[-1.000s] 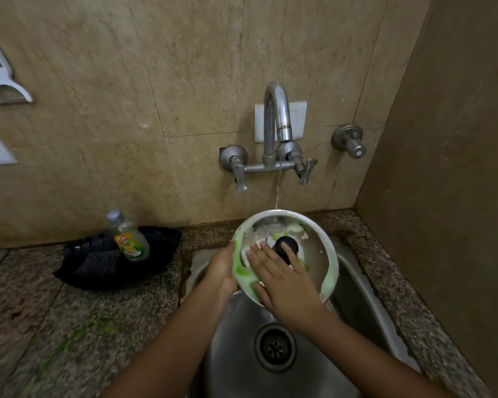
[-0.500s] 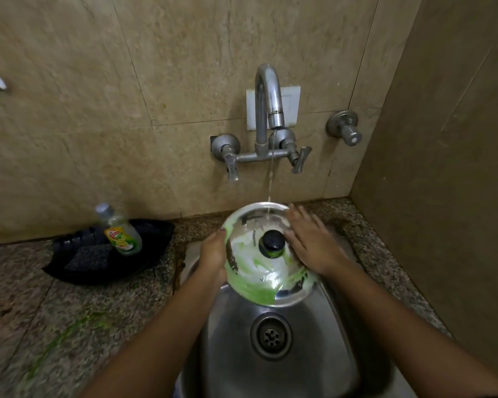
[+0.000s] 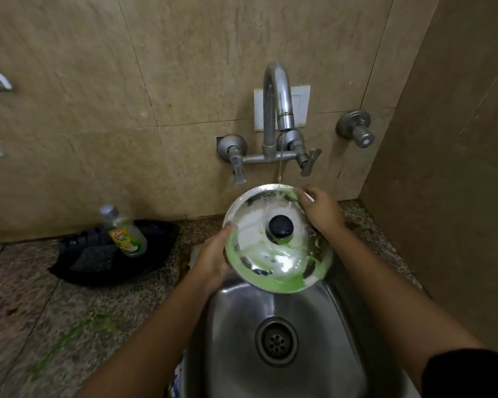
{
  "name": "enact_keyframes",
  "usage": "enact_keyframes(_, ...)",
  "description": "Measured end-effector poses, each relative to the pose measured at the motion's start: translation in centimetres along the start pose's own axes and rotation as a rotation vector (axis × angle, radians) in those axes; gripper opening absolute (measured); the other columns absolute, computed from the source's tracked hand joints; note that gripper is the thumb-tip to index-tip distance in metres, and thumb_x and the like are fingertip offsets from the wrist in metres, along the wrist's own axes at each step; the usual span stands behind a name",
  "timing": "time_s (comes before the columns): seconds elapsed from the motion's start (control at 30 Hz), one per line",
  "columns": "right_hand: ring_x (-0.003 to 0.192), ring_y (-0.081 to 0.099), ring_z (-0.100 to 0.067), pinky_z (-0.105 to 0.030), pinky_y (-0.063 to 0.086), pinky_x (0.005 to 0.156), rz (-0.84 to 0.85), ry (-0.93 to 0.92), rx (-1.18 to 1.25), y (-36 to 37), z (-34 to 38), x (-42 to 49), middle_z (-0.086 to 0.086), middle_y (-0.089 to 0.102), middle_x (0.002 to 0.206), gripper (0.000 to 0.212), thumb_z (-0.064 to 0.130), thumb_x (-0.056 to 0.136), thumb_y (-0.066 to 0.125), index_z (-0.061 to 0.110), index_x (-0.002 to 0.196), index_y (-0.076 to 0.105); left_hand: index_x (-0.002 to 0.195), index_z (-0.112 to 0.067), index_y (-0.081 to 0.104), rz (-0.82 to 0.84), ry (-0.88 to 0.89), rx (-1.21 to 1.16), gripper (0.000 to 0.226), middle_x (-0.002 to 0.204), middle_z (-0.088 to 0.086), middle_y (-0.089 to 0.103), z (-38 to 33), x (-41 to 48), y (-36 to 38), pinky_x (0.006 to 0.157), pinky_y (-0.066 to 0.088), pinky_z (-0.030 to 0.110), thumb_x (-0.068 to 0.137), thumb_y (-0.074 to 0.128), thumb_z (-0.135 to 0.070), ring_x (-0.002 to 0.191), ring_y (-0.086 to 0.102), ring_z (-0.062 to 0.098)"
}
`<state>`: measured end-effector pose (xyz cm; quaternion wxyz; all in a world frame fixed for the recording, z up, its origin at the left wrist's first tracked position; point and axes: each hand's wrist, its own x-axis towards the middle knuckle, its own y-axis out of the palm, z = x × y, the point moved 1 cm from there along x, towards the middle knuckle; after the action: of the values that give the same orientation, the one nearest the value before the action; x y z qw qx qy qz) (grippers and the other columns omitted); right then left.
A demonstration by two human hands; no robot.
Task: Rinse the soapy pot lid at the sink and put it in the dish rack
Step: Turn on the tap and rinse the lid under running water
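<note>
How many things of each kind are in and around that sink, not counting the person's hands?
Pot lid: 1
Soap bottle: 1
Black tray: 1
Spout: 1
Lever handles: 2
Round wall valve: 1
Sink drain: 1
Total: 8

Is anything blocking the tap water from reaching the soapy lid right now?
Nothing visible: the thin stream falls freely onto the lid's upper rim. Right hand beside it, left hand at left edge.
</note>
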<state>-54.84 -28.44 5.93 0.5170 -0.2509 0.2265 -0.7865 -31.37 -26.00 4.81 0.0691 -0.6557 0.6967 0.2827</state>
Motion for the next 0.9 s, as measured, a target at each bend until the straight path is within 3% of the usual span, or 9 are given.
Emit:
enact_keyframes(0.17,0.083,0.063,-0.013,-0.032,0.048,0.073,0.435,-0.319,-0.222,1.1,3.6,0.0,0.004,0.070,0.090,0.031,0.048,0.089,0.057,0.021,0.093,0.071,0.102,0.002,0.070,0.140,0.132,0.330,0.038,0.097,0.016,0.073,-1.3,0.7,1.4,0.071,0.056,0.029,0.092,0.058,-0.033,0.084,0.069,0.027)
enact_keyframes(0.23,0.070,0.058,-0.006,-0.027,0.043,0.063,0.420,-0.407,-0.246,1.9,4.1,-0.3,0.008,0.064,0.075,0.032,0.053,0.088,0.056,0.023,0.079,0.063,0.102,0.009,0.066,0.146,0.211,0.305,0.038,0.098,0.023,0.070,-1.3,0.8,1.7,0.080,0.053,0.037,0.092,0.058,-0.027,0.086,0.065,0.030)
enact_keyframes(0.3,0.062,0.052,0.000,-0.023,0.037,0.057,0.322,-0.264,-0.117,1.1,2.6,0.3,0.013,0.055,0.065,0.032,0.059,0.086,0.056,0.031,0.071,0.057,0.096,0.006,0.067,0.101,0.252,0.254,0.034,0.094,0.022,0.069,-1.1,1.0,1.5,0.083,0.052,0.043,0.093,0.056,-0.027,0.084,0.064,0.031)
enact_keyframes(0.37,0.064,0.057,-0.010,-0.029,0.039,0.058,0.179,-0.161,-0.123,0.5,1.1,0.6,0.008,0.060,0.067,0.039,0.061,0.087,0.052,0.026,0.076,0.065,0.089,-0.003,0.069,0.047,0.251,0.214,0.030,0.088,0.014,0.072,-0.8,0.9,1.3,0.076,0.054,0.038,0.095,0.052,-0.028,0.078,0.067,0.028)
enact_keyframes(0.47,0.092,0.060,-0.024,-0.036,0.046,0.075,0.161,-0.424,-0.309,1.9,2.5,0.2,-0.007,0.067,0.098,0.037,0.045,0.095,0.045,0.017,0.108,0.066,0.088,-0.005,0.069,0.076,0.279,0.249,0.031,0.083,0.010,0.072,-0.6,0.8,1.8,0.068,0.053,0.028,0.096,0.050,-0.028,0.074,0.066,0.022)
enact_keyframes(0.53,0.093,0.058,-0.019,-0.035,0.045,0.078,0.236,-0.610,-0.263,2.6,3.7,-0.5,-0.006,0.066,0.100,0.034,0.041,0.095,0.047,0.018,0.110,0.066,0.091,0.000,0.069,0.112,0.320,0.261,0.033,0.084,0.014,0.070,-0.6,0.5,2.1,0.068,0.050,0.029,0.095,0.053,-0.029,0.075,0.063,0.024)
enact_keyframes(0.7,0.050,0.049,-0.005,-0.028,0.036,0.055,0.202,-0.246,-0.042,0.9,2.5,-0.5,0.007,0.053,0.051,0.042,0.060,0.085,0.056,0.028,0.058,0.059,0.097,-0.003,0.070,0.116,0.196,0.218,0.028,0.085,0.011,0.074,-0.5,0.1,1.7,0.063,0.057,0.023,0.094,0.055,-0.027,0.071,0.071,0.019)
enact_keyframes(0.8,0.054,0.052,0.000,-0.027,0.039,0.054,0.330,-0.381,-0.164,2.2,4.0,-0.7,0.011,0.057,0.055,0.035,0.062,0.084,0.055,0.035,0.063,0.063,0.108,0.005,0.066,0.211,0.147,0.260,0.034,0.105,0.023,0.070,-1.3,0.5,1.3,0.088,0.053,0.044,0.093,0.057,-0.024,0.091,0.067,0.034)
enact_keyframes(0.9,0.059,0.058,-0.006,-0.032,0.046,0.058,0.169,-0.245,-0.057,1.9,2.8,-0.1,0.007,0.064,0.063,0.045,0.068,0.082,0.051,0.027,0.073,0.067,0.100,0.005,0.068,0.127,0.264,0.187,0.030,0.097,0.021,0.071,-0.9,0.7,0.5,0.082,0.053,0.043,0.094,0.056,-0.022,0.086,0.066,0.033)
